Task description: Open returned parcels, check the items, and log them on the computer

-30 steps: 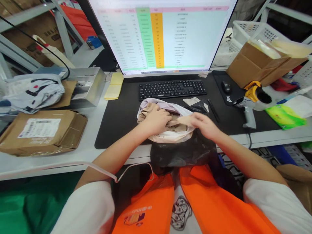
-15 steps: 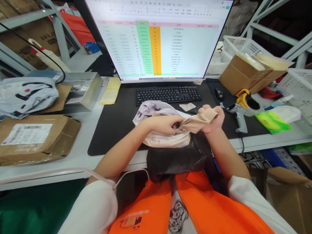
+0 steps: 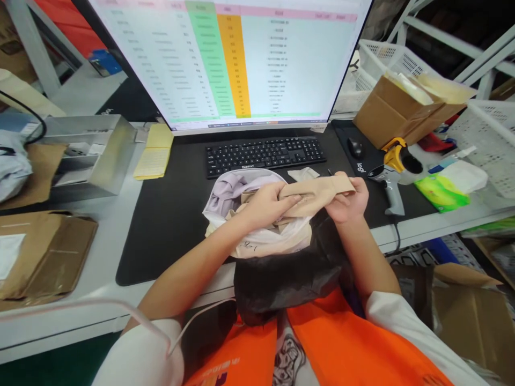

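- Beige cloth (image 3: pixel 317 190) spans both hands, over the open pale bag (image 3: pixel 281 244).
- Left hand (image 3: pixel 268 206): thumb and fingers pinch the cloth's left part.
- Right hand (image 3: pixel 348 202): fingers grip its right end.
- Keyboard (image 3: pixel 265 154): just beyond the bag.

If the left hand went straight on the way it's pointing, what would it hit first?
Most likely the beige cloth it touches; beyond that, roughly in line, the right hand, though depth is unclear.

The left hand (image 3: pixel 265 206) and right hand (image 3: pixel 349 199) hold beige fabric (image 3: pixel 311 188) over an open whitish bag (image 3: pixel 287 245) near the keyboard (image 3: pixel 265 156).
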`<action>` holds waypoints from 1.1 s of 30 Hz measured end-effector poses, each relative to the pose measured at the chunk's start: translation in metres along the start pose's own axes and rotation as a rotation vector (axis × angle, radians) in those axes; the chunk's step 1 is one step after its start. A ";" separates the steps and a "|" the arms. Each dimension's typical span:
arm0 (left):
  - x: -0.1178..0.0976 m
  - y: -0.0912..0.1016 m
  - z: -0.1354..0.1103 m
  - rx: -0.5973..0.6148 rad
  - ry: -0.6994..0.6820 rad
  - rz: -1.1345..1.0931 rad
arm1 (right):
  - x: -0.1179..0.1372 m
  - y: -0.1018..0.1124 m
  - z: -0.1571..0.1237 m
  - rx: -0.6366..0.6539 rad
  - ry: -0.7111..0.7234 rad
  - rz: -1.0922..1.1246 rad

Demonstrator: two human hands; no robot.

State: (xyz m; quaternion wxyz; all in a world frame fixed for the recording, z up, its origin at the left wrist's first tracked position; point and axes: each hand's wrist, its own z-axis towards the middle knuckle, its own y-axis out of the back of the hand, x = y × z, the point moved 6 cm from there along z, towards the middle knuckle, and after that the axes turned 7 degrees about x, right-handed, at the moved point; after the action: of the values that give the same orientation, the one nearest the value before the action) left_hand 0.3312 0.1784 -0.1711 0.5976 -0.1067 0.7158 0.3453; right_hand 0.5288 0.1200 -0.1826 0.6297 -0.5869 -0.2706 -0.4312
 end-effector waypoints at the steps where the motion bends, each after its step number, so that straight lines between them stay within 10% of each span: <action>1: 0.003 -0.001 0.000 0.027 0.020 -0.028 | 0.001 0.003 -0.001 -0.021 0.011 0.025; 11: -0.003 -0.007 -0.004 0.186 0.106 0.211 | 0.016 -0.003 -0.008 0.191 0.091 0.031; 17: -0.012 -0.005 -0.004 0.181 0.121 0.302 | 0.011 0.011 -0.008 0.000 0.017 -0.041; 25: -0.011 -0.002 -0.011 0.094 0.036 0.397 | 0.013 0.003 -0.010 0.116 0.047 -0.361; 28: -0.024 0.003 -0.020 0.029 -0.065 0.502 | 0.022 -0.023 -0.018 0.144 0.127 -0.605; 33: -0.034 0.054 -0.055 -0.057 -0.128 0.763 | 0.004 -0.105 -0.025 0.572 0.156 -1.070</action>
State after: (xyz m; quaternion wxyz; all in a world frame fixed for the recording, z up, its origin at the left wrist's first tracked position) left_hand 0.2666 0.1753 -0.1173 0.4662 0.1725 0.6554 0.5686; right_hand 0.4369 0.1014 -0.1300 0.4762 -0.1440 -0.5858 -0.6398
